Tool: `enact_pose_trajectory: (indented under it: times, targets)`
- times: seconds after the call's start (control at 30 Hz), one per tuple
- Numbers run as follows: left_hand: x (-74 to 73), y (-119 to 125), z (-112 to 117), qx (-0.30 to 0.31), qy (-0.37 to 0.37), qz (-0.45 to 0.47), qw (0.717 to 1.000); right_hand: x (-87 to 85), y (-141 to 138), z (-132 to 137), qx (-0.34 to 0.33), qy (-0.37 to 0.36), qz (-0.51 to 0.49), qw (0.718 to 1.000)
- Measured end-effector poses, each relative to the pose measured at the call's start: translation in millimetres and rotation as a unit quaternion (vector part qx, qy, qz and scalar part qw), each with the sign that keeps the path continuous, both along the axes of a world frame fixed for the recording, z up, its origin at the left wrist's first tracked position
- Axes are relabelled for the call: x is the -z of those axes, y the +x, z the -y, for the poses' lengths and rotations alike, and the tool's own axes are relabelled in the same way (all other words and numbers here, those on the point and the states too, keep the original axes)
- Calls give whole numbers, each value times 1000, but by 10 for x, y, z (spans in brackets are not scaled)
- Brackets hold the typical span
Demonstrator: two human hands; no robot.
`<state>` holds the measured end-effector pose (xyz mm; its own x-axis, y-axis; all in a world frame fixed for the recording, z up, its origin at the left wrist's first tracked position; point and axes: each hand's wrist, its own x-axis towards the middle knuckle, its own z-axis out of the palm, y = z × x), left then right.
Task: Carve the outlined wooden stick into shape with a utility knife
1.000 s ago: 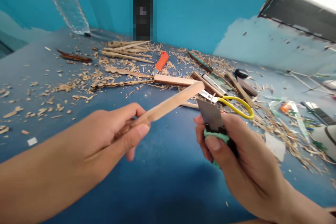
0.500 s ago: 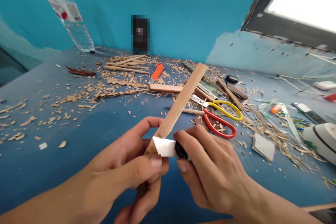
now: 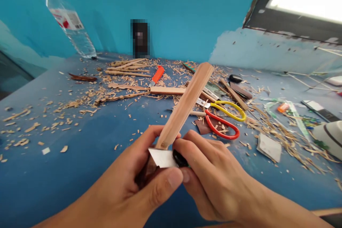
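Observation:
My left hand (image 3: 139, 178) is closed around the lower end of a flat wooden strip (image 3: 187, 105), which slants up and away to the right. In my right hand (image 3: 213, 174) is a knife with a black-and-green handle, mostly hidden by the fingers. Its broad, slanted blade (image 3: 162, 158) lies across the strip just above my left thumb. The left thumb tip touches or nearly touches the right thumb beneath the blade. Beyond the strip lie scissors (image 3: 226, 135) with one red and one yellow handle, and an orange-handled knife (image 3: 157, 74).
Wood shavings (image 3: 77, 99) litter the blue table (image 3: 88, 139). Carved sticks (image 3: 128, 67) are piled at the back. A water bottle (image 3: 72, 25) stands at the back left. Right of my hands are a white square (image 3: 269, 148), a clear set square (image 3: 296, 121) and a white rounded object (image 3: 330, 137).
The blade has moved slightly left and down along the strip. My left thumb has come up against the right thumb, and the left fingers have curled in. The view has shifted slightly.

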<state>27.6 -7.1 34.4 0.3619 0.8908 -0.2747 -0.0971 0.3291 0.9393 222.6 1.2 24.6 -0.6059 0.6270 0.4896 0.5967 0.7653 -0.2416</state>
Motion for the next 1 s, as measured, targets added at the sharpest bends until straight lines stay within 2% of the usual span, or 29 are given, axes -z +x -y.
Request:
enact_pose_trajectory:
  times: [0.17, 0.27, 0.47, 0.67, 0.73, 0.87, 0.93, 1.0]
  targets:
    - [5, 32, -29, 2, 135, -157, 978, 42, -31, -9, 14, -23, 25, 999]
    - [27, 34, -25, 0, 181, -204, 962, 96, -52, -30, 37, -9, 41, 998]
    - [133, -15, -13, 5, 184, -206, 961, 161, -125, -60, 90, -12, 52, 994]
    - [196, 9, -38, -18, 143, -215, 966, 189, -200, -79, 150, 18, 108, 983]
    - [185, 35, -68, -21, 126, -212, 969, 192, -212, -87, 172, 34, 123, 977]
    - [117, 103, -159, -41, 68, -168, 983, 192, -210, -105, 248, 137, 154, 947]
    - [64, 120, -204, -44, 40, -125, 990, 178, -188, -118, 247, 153, 155, 944]
    - [2, 101, -243, -45, 31, -91, 994, 141, -144, -132, 219, 123, 124, 960]
